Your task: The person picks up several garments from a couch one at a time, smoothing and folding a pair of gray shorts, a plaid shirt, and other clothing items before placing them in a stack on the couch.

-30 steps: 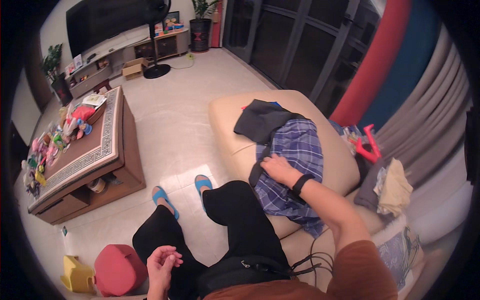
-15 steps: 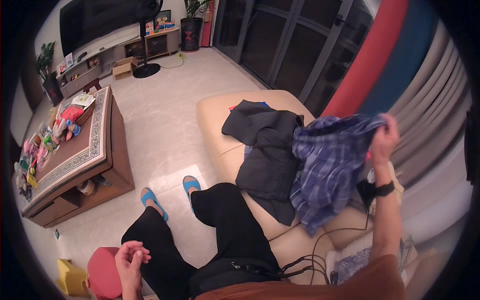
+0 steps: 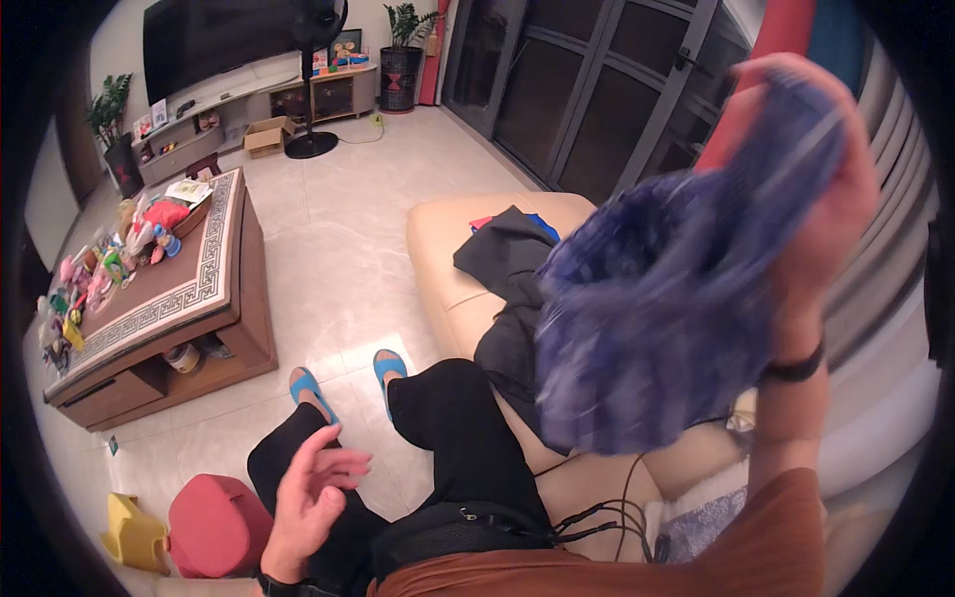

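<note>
My right hand [image 3: 841,199] is raised on the right, its fingers closed on the top edge of blue plaid shorts [image 3: 647,348]. The shorts hang down blurred by motion, with a dark waist opening toward me. Behind and below them, dark grey clothing [image 3: 500,254] lies on a cream padded ottoman [image 3: 433,254], partly hidden by the shorts. My left hand [image 3: 316,493] hovers over my left thigh with its fingers apart and nothing in them.
On the left stands a brown coffee table [image 3: 214,313] crowded with toys. A red stool [image 3: 214,522] and a yellow stool [image 3: 134,532] are at lower left. Cables [image 3: 617,512] lie beside my right hip. A fan [image 3: 311,144] and cardboard box [image 3: 267,137] stand farther off.
My right hand has lifted the plaid shorts up off the dark clothing and closer to me. My left hand has risen and moved slightly right, its fingers spreading.
</note>
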A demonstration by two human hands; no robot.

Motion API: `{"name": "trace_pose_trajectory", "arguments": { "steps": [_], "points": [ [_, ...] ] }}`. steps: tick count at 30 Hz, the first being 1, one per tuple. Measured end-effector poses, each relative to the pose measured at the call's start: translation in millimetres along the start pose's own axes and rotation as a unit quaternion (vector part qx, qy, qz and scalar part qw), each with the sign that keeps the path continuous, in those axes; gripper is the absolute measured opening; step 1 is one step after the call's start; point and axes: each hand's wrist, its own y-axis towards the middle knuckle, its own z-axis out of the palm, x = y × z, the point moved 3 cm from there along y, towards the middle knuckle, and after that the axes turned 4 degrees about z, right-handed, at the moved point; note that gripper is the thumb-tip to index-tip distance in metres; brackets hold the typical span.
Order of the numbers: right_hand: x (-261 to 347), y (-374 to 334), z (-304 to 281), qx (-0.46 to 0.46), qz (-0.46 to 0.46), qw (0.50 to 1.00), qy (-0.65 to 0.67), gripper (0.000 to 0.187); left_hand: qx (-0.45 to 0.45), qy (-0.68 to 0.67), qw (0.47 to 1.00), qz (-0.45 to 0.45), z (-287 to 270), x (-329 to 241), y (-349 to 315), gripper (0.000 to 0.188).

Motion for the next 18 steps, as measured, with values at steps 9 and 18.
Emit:
{"name": "trace_pose_trajectory", "arguments": {
  "steps": [9, 18],
  "points": [
    [150, -129, 179, 0.316, -0.073, 0.91, 0.258, 0.025, -0.075, 0.143, 0.98, 0.115, -6, 31, -38, 0.045],
    [32, -210, 211, 0.828, -0.058, 0.534, 0.159, 0.037, -0.092, 0.296, 0.946, 0.094, -59, -41, -42, 0.024]
  ]
}}
